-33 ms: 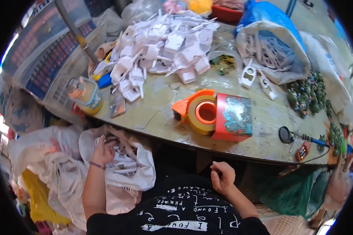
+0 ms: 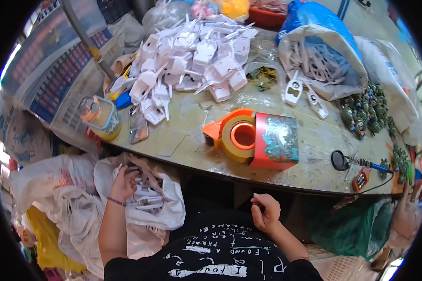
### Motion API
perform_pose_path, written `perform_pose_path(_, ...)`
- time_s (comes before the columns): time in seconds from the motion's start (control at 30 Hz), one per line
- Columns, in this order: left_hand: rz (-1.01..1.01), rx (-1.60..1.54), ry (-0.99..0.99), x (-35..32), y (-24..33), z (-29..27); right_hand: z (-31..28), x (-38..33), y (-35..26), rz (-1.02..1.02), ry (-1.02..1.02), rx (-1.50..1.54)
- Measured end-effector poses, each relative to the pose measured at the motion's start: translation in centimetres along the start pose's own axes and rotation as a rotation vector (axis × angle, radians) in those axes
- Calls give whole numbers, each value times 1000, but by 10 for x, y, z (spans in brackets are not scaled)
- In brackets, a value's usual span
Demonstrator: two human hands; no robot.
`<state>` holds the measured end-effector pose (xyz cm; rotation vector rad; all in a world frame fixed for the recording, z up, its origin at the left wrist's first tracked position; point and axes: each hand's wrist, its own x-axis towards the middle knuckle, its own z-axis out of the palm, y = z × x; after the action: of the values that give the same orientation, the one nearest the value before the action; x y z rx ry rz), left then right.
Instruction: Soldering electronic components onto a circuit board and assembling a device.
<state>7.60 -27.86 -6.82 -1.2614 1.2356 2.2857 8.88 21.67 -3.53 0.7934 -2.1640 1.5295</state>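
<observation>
The left hand reaches into a crinkled white plastic bag below the tabletop edge, fingers curled around thin white plastic pieces inside it. The right hand rests loosely curled and empty against the dark shirt, well apart from the bag.

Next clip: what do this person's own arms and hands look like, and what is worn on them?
Both forearms are bare, with no gloves. The left hand has a thin purple band at the wrist. The right hand wears nothing visible. A black shirt with white lettering covers the torso.
</observation>
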Motion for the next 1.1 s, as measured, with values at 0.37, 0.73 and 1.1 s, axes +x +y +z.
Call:
perform_pose_path(0.37, 1081, 835, -292, -36, -23, 190, -66, 4, 25, -129, 470, -622)
perform_pose_path(0.73, 1652, 1121, -44, -7, -44, 241, -85, 14, 61, -13, 537, -742)
perform_pose_path(1.1, 1410, 929, -100, 8, -33, 238, -84, 14, 64, -52, 525, -803)
